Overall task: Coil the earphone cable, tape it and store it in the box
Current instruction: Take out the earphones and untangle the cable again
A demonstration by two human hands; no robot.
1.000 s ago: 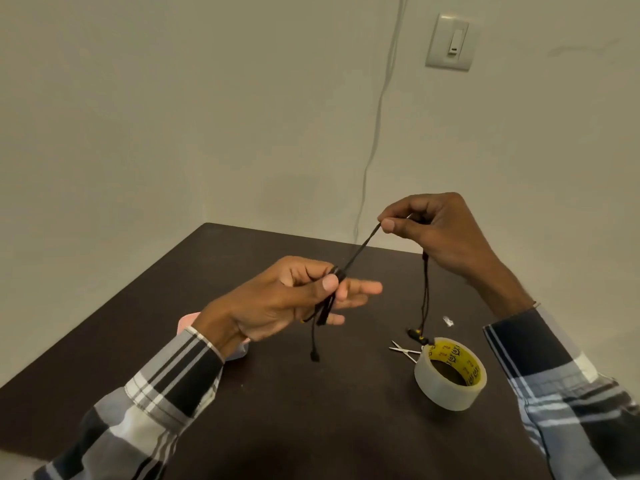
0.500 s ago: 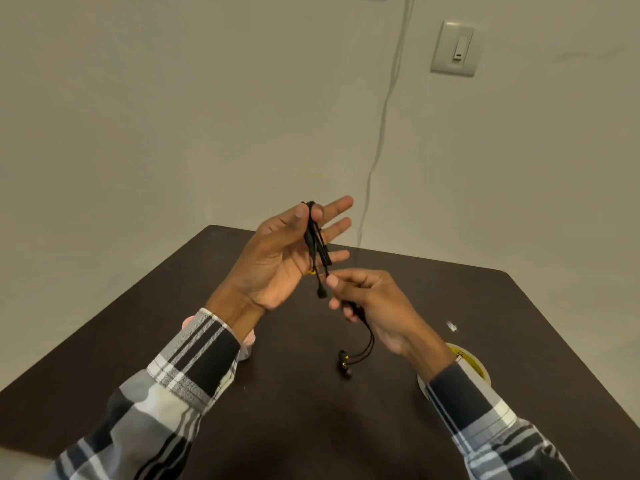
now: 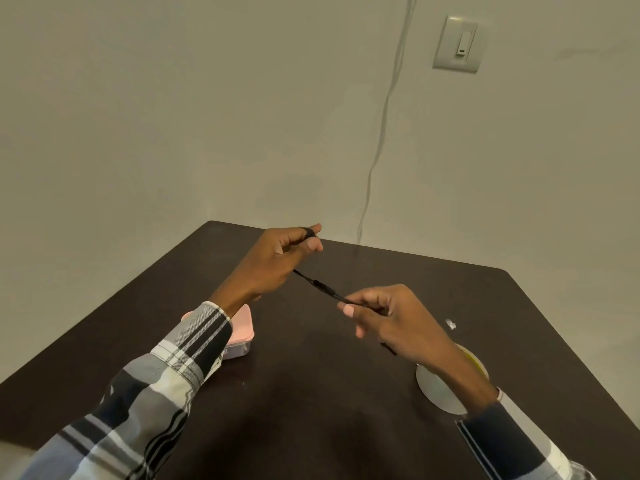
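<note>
A black earphone cable (image 3: 320, 285) runs taut between both hands above the dark table (image 3: 311, 393). My left hand (image 3: 277, 259) holds several turns of it wound over the fingertips, thumb pressed against them. Lower and to the right, my right hand (image 3: 388, 317) pinches the cable between thumb and fingers; a short dark piece of cable sticks out under its palm. The pink-lidded box (image 3: 240, 332) sits on the table beneath my left wrist, partly hidden by the sleeve. A roll of clear tape (image 3: 440, 386) lies behind my right forearm, mostly covered.
A small white scrap (image 3: 450, 323) lies on the table right of my right hand. A thin cable hangs down the wall (image 3: 377, 150) beside a light switch (image 3: 457, 45). The table's far corner meets the wall.
My left hand turned from palm-up to knuckles-up and dropped lower. My right hand moved right and pulled the cable taut between the hands. The dangling earbuds are no longer visible.
</note>
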